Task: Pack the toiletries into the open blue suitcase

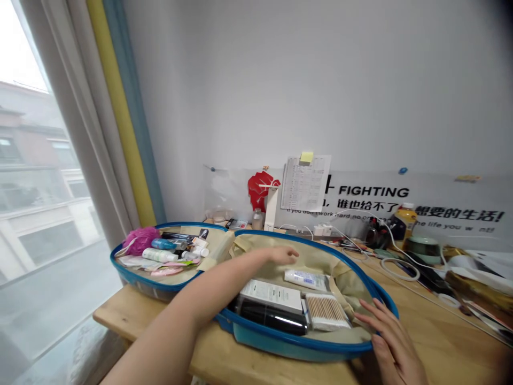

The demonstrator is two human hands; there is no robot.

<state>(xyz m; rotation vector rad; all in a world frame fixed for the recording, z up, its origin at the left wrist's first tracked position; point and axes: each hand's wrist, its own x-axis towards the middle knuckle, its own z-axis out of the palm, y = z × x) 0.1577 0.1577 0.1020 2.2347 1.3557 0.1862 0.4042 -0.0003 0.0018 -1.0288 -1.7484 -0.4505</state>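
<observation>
A blue-rimmed case lies open on the table, its two halves spread side by side. My left hand reaches over the back of the right half, fingers loosely extended with nothing visible in them. Below it lie a white tube, a white box, a black cylinder-like item and a pack of cotton swabs. My right hand rests at the right half's near right rim, its fingers spread. In the left half are a pink bath puff, a white bottle and a blue bottle.
Right of the case, the wooden table holds cables, a green round container and a yellow-labelled bottle. Behind the case stand a white lamp-like stand and a power strip. A window is at the left.
</observation>
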